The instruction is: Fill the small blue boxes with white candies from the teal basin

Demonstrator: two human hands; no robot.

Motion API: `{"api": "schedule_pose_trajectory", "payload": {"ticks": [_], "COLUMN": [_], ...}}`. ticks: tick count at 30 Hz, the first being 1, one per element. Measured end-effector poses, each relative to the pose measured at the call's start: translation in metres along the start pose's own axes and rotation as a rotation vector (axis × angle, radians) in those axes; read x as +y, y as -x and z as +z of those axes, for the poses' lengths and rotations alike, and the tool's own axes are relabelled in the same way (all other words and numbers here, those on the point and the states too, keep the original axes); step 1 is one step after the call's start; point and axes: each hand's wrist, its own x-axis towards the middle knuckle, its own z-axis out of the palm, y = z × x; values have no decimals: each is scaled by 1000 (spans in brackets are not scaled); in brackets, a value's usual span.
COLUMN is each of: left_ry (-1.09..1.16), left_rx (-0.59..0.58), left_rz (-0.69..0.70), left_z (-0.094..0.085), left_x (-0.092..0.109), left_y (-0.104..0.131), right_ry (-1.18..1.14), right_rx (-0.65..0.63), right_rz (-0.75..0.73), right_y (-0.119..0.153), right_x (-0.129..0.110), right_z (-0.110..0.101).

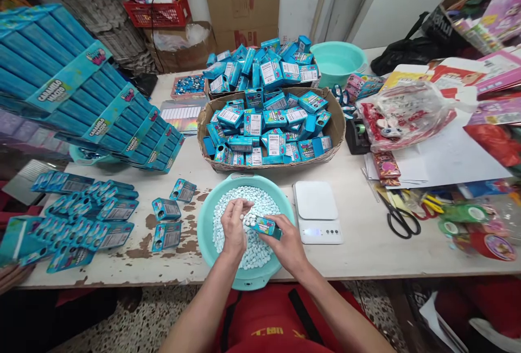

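My right hand (285, 241) grips a small blue candy box (264, 226), tilted sideways over a turquoise basin (207, 255). White candies (249, 218) show at the box's end, between it and my left hand (235, 228). The fingers of my left hand are curled round some of these candies; how many is hidden. More white candies (260, 258) fill the basin below both hands. Just right of the basin lies a white digital scale (316, 201) with a lit display.
Behind the basin stands a cardboard box (337, 144) heaped with blue candy boxes. Several blue boxes (166, 236) stand at left, under a tall stack of display trays (97, 87). Black scissors (401, 222) lie at right. At the far left edge is another person's hand (14, 277).
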Motion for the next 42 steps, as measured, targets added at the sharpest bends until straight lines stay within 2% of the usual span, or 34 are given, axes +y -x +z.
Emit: {"api": "schedule_pose_trajectory", "payload": {"ticks": [4, 7, 11, 14, 17, 21, 24, 26, 31, 34, 36, 38, 40, 42], "left_ry": [-214, -353, -370, -361, -246, -103, -165, -299, -807, -876, -836, -791, -790, -827], "left_rx": [-134, -231, -111, -154, -196, -144, -116, -144, -377, -399, -342, -257, -211, -219], "left_rz": [87, 181, 262, 193, 103, 2, 6, 101, 524, 633, 603, 504, 359, 236], "left_z": [-6, -11, -18, -21, -21, -22, -27, -31, -38, -40, -42, -46, -52, -61], "left_x": [-7, -5, 0, -5, -13, -17, -12, -10, -19, -25, -25, -24, -23, -24], "left_y": [12, 20, 17, 12, 10, 9, 6, 5, 17, 25, 24, 18, 7, -4], "right_ry": [-34, -61, -99, -114, -139, -207, -258, -258, -248, -247, -246, -271, -311, -320], "right_rx": [24, 42, 72, 44, 22, 20, 6, 11, 67, 81, 81, 77, 108, 202], "right_rz": [-1, 17, 33, 10, 14, 75, 108, 101, 96, 123, 140, 146, 135, 105], "right_y": [0, 2, 4, 1, -2, -1, 1, 0, -5, -6, -4, 0, 4, 4], "right_x": [7, 11, 15, 15, 17, 21, 22, 21, 23, 23, 19, 13, 8, 10], "right_z": [4, 7, 8, 8, 9, 9, 6, 5, 6, 7, 3, -9, -29, -54]}}
